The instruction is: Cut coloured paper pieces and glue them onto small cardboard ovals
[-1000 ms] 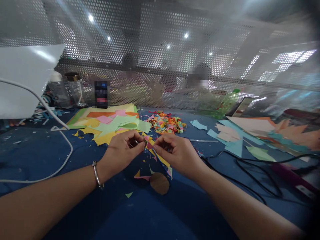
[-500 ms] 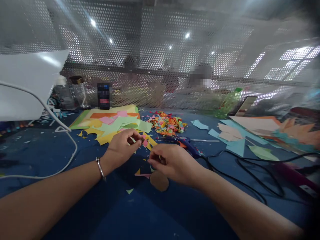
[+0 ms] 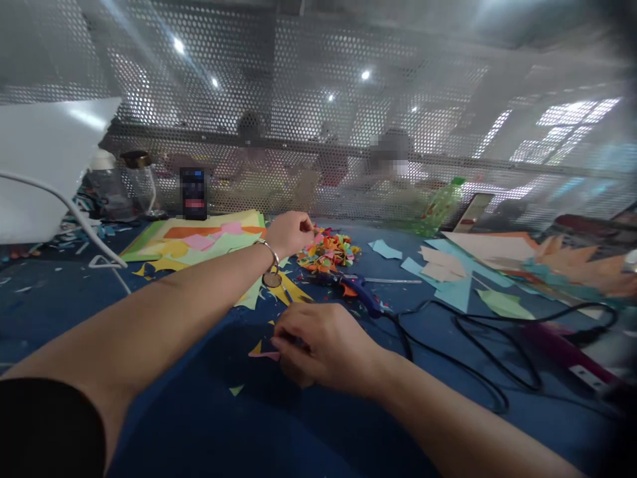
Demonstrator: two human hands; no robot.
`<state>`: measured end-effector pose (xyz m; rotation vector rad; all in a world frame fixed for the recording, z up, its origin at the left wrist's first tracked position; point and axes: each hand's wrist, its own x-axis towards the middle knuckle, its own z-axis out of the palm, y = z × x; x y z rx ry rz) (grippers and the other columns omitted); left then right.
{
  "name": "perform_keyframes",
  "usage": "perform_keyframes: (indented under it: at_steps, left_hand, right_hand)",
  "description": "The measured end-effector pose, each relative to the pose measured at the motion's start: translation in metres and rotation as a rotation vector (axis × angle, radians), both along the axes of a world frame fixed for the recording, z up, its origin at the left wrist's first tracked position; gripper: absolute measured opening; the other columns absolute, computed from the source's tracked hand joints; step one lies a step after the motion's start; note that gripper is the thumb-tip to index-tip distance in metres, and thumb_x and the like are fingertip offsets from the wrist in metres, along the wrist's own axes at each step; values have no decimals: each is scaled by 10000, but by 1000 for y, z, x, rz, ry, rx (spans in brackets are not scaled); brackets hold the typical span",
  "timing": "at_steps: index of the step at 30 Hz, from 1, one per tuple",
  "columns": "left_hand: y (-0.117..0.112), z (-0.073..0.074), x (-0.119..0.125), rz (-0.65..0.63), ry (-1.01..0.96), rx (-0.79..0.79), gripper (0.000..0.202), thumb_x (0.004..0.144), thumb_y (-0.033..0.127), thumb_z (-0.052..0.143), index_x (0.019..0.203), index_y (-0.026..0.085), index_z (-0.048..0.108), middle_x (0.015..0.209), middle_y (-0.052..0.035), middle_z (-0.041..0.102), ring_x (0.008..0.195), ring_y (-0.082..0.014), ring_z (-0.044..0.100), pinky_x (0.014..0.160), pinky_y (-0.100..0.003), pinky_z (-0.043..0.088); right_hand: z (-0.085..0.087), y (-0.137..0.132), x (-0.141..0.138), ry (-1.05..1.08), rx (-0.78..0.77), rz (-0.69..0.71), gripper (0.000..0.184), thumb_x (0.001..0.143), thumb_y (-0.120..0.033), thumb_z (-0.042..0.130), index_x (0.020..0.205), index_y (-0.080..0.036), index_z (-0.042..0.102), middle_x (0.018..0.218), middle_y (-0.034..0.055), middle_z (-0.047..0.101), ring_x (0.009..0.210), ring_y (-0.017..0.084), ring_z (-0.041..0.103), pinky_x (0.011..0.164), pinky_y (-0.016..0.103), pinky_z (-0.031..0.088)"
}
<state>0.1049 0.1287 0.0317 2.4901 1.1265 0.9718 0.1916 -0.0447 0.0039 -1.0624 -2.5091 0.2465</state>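
Note:
My left hand (image 3: 292, 232) is stretched out to the near edge of a pile of small folded colourful paper pieces (image 3: 331, 251). Its fingers are closed, with a small pink paper piece (image 3: 317, 237) at their tips. A metal bangle (image 3: 271, 257) sits on that wrist. My right hand (image 3: 318, 345) rests low on the blue table (image 3: 209, 425) with its fingers curled down; what is under them is hidden. A pink paper scrap (image 3: 263, 355) lies just left of its fingertips.
A blue and orange glue gun (image 3: 361, 292) lies behind my right hand, its black cable (image 3: 448, 325) looping right. Stacked coloured sheets (image 3: 199, 239) lie at the back left, cyan and peach cut-outs (image 3: 448, 265) at the right. A perforated screen (image 3: 318, 133) closes the far side.
My left hand has moved away from my right hand, forward to the pile of folded pieces. My right hand has dropped toward me onto the spot where a brown disc lay; the disc is now hidden.

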Motion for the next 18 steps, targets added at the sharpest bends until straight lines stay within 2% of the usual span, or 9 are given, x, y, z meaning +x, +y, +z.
perform_keyframes:
  at_steps: [4,8,13,18]
  left_hand:
    - [25,-5,22,47,43,-18,106,752,220,649,792,156,723,844,-82,748,792,-202,665,725,-288,482]
    - [32,-1,20,69,106,-35,136,746,191,641,832,144,735,873,-94,751,809,-209,671,743,-290,492]
    - [9,9,-17,-12,237,-44,166,739,196,624,848,161,744,859,-61,756,778,-184,670,714,-267,471]
    - [-30,-1,-62,-39,436,-100,123,666,251,656,730,185,737,774,-59,744,728,-214,651,633,-282,425]
  right_hand:
    - [-2,3,3,-20,16,-3,196,940,-210,482,856,-163,652,866,62,707,797,162,638,713,258,473]
    - [-2,5,5,-60,23,6,188,941,-214,498,856,-156,656,846,55,698,772,157,627,681,250,452]
    - [1,5,9,-50,-12,-36,206,951,-254,532,819,-156,657,831,50,697,769,154,627,663,242,423]
    - [4,7,17,-7,-12,-155,153,909,-230,567,798,-168,653,776,23,656,680,126,574,620,233,380]
